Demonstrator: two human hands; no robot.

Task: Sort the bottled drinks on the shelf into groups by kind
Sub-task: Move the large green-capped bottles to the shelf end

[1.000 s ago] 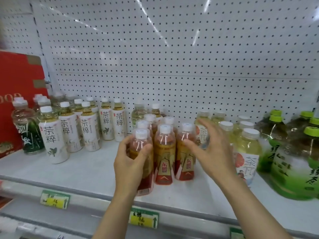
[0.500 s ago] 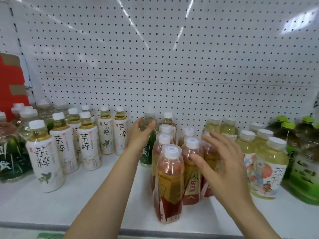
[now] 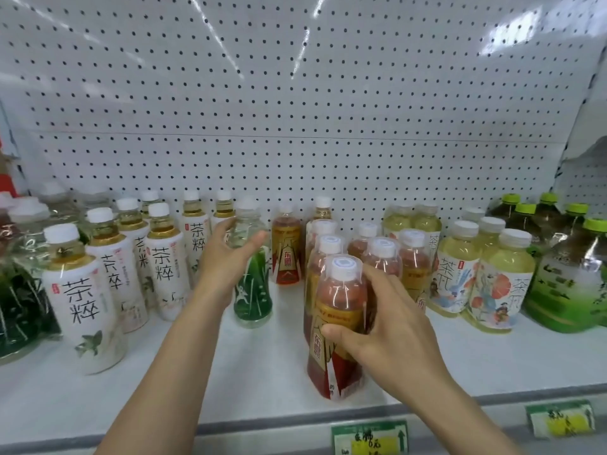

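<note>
1. Left hand (image 3: 226,257) wrapped round the shoulder of a clear bottle with a green label (image 3: 251,274), thumb at the right of it, fingers passing behind at the left; bottle upright, base on or just above the shelf (image 3: 256,366), which of the two cannot be told.
2. Right hand (image 3: 387,326) clasped round the waist of the front red-amber bottle (image 3: 338,333), thumb across the label, fingers curled behind; bottle upright near the front edge of the shelf.
3. Directly behind it, a cluster of like red-amber bottles (image 3: 381,257) running toward the back panel; one more of that kind (image 3: 286,247) standing alone at the back, just right of the green-labelled bottle.
4. Deciding relation: green-labelled bottle wedged between the white-labelled tea bottles (image 3: 164,267) on its left and the red-amber kind on its right, well apart from its own kind, the dark green-labelled bottles (image 3: 19,290) at the far left end of the shelf.
5. Long axis vertical, so probably a lift and a carry leftward, over or in front of the white-labelled row.
6. Left hand clearly nearer for that move; right hand better placed to close the red-amber bottle up against its cluster.
7. Risk: white-labelled bottles packed close, easily knocked by a low pass.
</note>
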